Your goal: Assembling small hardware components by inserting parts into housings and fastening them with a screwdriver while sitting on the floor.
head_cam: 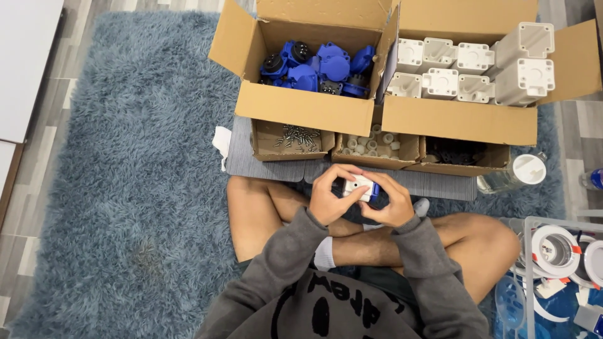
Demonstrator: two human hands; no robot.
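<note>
A shaggy grey-blue rug [125,188] covers grey wood-plank floor [38,182]. A white furniture panel [25,63] meets the rug's left edge.

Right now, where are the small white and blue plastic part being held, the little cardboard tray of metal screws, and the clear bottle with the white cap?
Small white and blue plastic part [359,188], head view, white top face.
Little cardboard tray of metal screws [269,149], head view, bare floor.
Clear bottle with white cap [529,169], head view, cap.

Shaggy, matt blue-grey pile on the rug [125,188]. Plain brown corrugated cardboard, dull and rough-edged, for the big box [301,107] of glossy blue plastic parts [326,66] and the box [458,119] of smooth, matt white plastic housings [471,72]. Bright metal on the screws [298,135]. Smooth white and blue plastic on the small housing [359,187] between both hands. Soft grey fleece cloth on the sweatshirt [352,295].
</note>
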